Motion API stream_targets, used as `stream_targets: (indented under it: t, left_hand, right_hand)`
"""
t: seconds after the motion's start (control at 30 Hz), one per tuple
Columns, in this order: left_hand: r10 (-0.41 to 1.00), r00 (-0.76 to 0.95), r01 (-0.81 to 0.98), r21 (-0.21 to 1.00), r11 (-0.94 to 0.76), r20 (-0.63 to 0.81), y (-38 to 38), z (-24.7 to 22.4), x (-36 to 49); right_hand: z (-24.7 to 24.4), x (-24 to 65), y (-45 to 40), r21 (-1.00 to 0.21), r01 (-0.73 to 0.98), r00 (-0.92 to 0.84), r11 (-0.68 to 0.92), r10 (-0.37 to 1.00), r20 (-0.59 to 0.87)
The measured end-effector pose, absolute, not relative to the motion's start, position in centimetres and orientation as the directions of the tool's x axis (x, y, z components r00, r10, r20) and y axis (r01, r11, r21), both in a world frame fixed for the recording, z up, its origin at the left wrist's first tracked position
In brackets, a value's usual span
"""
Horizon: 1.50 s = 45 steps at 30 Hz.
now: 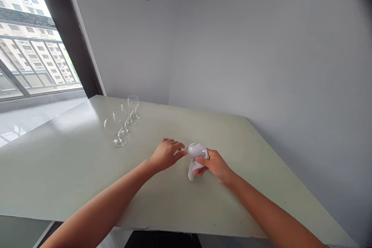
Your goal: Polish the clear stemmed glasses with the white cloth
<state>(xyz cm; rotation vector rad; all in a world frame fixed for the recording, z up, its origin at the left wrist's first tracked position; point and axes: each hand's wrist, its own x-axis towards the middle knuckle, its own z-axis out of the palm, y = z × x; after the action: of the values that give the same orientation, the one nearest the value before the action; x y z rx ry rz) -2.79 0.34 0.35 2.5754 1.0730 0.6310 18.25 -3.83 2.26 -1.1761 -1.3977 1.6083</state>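
A small white handheld appliance [197, 150] with a rounded glossy body is tilted just above the table; I cannot tell its exact kind. My right hand [213, 164] is closed around it from the right, thumb across its side. A smooth white part [191, 170] extends down from it toward the tabletop. At its left end, the thumb and fingers of my left hand [170, 154] pinch together. Something thin and shiny shows at those fingertips, too small to name.
Several clear stemmed glasses [119, 141] stand upright in a row at the back left of the pale green table [162, 205]. Grey walls [247, 46] border its back and right. A window [35, 54] with railings lies at the left.
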Motion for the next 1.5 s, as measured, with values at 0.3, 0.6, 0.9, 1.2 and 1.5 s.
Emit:
stream_targets:
  t: [0.3, 0.6, 0.9, 1.2, 1.5]
  left_hand:
    - [0.710, 0.635, 0.617, 0.355, -0.703, 0.303, 0.5, 0.1, -2.7]
    - [0.668, 0.502, 0.724, 0.156, -0.672, 0.549, 0.2, -1.1, -1.6]
    - [0.642, 0.765, 0.464, 0.654, -0.598, 0.044, 1.4, -0.3, -3.4]
    - [0.634, 0.564, 0.694, 0.113, -0.711, 0.529, 0.7, -1.4, -2.0]
    - [0.548, 0.836, 0.220, 0.921, -0.321, -0.008, 0.7, 0.4, -3.1]
  right_hand:
    - [3.5, 17.5, -4.4, -0.993, 0.104, -0.386, -0.057, 0.918, -0.093]
    - [1.3, 17.2, -2.4, -0.941, -0.167, -0.186, -0.294, 0.947, -0.263]
    - [4.4, 18.0, -3.8, -0.992, 0.109, -0.456, -0.055, 0.884, -0.099]
    - [2.3, 16.4, -3.4, -0.973, -0.103, -0.233, -0.207, 0.956, -0.179]
    - [5.7, 19.9, -4.4, -0.849, 0.453, -0.699, 0.271, 0.699, -0.150]
